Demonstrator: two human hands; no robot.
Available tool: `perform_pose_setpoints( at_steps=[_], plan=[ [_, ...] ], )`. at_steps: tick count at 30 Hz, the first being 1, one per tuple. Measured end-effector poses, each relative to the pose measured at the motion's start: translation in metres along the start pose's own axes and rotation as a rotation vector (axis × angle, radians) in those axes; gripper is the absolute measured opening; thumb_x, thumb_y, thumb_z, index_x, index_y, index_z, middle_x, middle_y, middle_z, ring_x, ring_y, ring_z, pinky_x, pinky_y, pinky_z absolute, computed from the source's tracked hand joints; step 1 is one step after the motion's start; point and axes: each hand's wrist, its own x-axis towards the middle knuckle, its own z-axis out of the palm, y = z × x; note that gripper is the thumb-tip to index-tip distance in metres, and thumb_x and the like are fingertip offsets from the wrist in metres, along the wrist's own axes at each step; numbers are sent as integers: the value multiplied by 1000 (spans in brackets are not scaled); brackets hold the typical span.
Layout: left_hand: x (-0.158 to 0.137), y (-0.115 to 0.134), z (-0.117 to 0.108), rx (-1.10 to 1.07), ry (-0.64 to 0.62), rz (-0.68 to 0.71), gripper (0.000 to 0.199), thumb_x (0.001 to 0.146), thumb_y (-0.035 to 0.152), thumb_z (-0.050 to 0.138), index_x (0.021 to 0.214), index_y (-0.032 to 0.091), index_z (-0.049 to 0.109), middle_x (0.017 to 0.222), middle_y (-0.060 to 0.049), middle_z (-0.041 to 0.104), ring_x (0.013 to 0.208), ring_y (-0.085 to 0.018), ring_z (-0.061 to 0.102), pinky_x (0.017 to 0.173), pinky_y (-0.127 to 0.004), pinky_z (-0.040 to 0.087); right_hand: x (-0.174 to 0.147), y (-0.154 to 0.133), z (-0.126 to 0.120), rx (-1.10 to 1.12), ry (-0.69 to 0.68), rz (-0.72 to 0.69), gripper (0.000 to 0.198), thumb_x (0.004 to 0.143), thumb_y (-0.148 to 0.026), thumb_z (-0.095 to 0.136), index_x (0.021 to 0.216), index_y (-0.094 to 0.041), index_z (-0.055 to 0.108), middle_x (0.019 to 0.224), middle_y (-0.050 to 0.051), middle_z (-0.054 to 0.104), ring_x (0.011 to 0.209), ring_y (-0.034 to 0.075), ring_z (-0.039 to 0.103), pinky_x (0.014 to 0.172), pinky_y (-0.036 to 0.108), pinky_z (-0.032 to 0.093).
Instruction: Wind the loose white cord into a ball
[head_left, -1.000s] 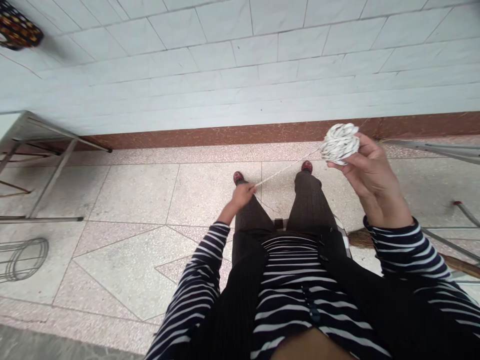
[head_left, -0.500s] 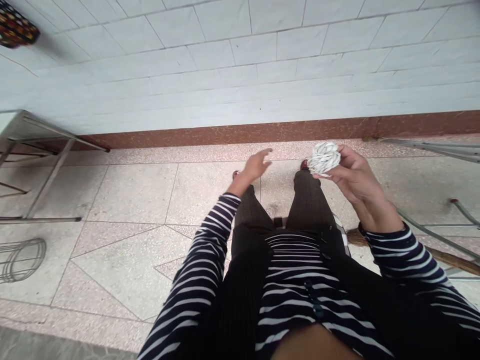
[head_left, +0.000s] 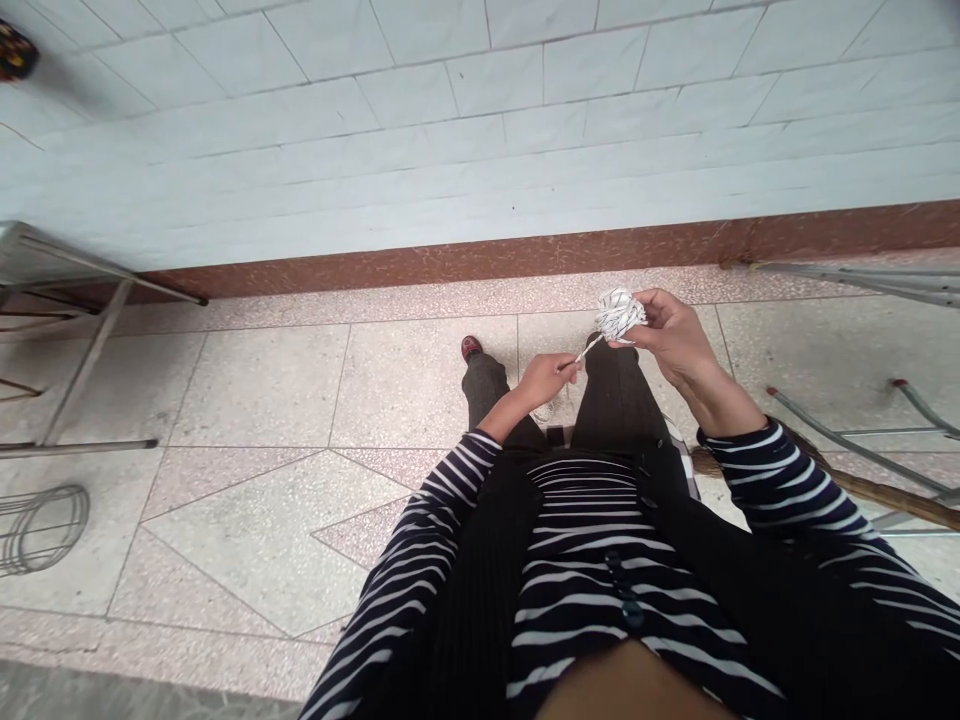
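A wound ball of white cord (head_left: 619,314) with thin dark flecks is held in front of my legs. My right hand (head_left: 679,340) grips it from the right side, thumb below and fingers above. From the ball's lower left runs a short taut length of the same cord (head_left: 589,348). My left hand (head_left: 549,381) is closed in a pinch on that strand, a little below and left of the ball. The tip of the strand is hidden in the left fingers.
A metal-framed table (head_left: 97,270) stands at the left by the tiled wall (head_left: 450,130). Below it lies a round wire rack (head_left: 52,530) on the floor. Metal legs (head_left: 855,440) and a brown broom-like bundle (head_left: 862,480) are at the right.
My left hand has gone from open and empty to pinching a strand of the cord, moving right and down. My right hand has shifted slightly left with the ball.
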Motion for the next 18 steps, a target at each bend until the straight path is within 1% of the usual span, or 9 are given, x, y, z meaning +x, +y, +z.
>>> perform_pose_setpoints(
  at_steps=[2,5,6,8,9,11,13,16,18],
  plan=[
    [-17,-5,1,108,-54,-17,40,110,33,52,78,17,72,75,-1,72,72,-15,63,75,-25,43,9,13,-4,-31,43,0,51,54,-31,96,95,-23,67,95,3,77,88,25,73,67,38,64],
    [-38,-4,-3,303,-101,46,37,113,35,50,94,19,78,80,-4,75,77,-19,68,77,-28,46,20,37,-7,-159,93,37,46,53,-26,89,93,-23,65,88,2,74,81,25,70,66,38,61],
    [-42,-2,-7,380,-96,79,35,113,34,50,98,19,79,82,-5,76,80,-20,69,81,-29,48,21,45,-6,-234,107,55,44,53,-23,86,92,-22,65,86,2,73,79,25,69,68,38,59],
    [-47,3,-15,531,-69,156,31,111,29,52,103,18,80,84,-7,77,84,-22,71,97,-35,53,19,60,-3,-420,98,61,40,55,-17,80,92,-22,65,86,2,72,78,24,68,75,40,58],
    [-47,6,-20,593,-58,202,29,110,26,53,103,17,80,83,-7,76,84,-21,71,107,-40,52,14,66,0,-513,70,39,37,57,-16,77,92,-22,65,88,3,72,81,25,68,80,40,57],
    [-44,11,-30,682,-41,297,24,107,20,56,101,16,79,80,-5,73,82,-20,69,123,-49,46,1,76,8,-656,-38,-33,33,62,-12,72,93,-22,65,95,5,73,89,26,69,87,40,55],
    [-38,13,-38,725,-13,375,22,105,17,57,98,17,77,82,-4,71,86,-20,68,131,-55,39,-15,80,17,-722,-182,-85,33,64,-9,69,94,-22,65,101,7,74,94,27,69,89,39,53],
    [-26,12,-46,673,1,425,25,107,18,54,95,18,76,90,-5,73,98,-20,68,136,-57,31,-36,76,27,-701,-362,-53,36,63,-6,66,95,-21,66,100,5,72,90,24,67,86,36,51],
    [-18,7,-47,551,-20,380,25,107,19,54,97,19,77,96,-5,76,104,-21,69,135,-56,32,-46,66,28,-587,-434,7,37,63,-7,67,97,-22,66,95,2,71,86,22,65,84,34,50]
  ],
)
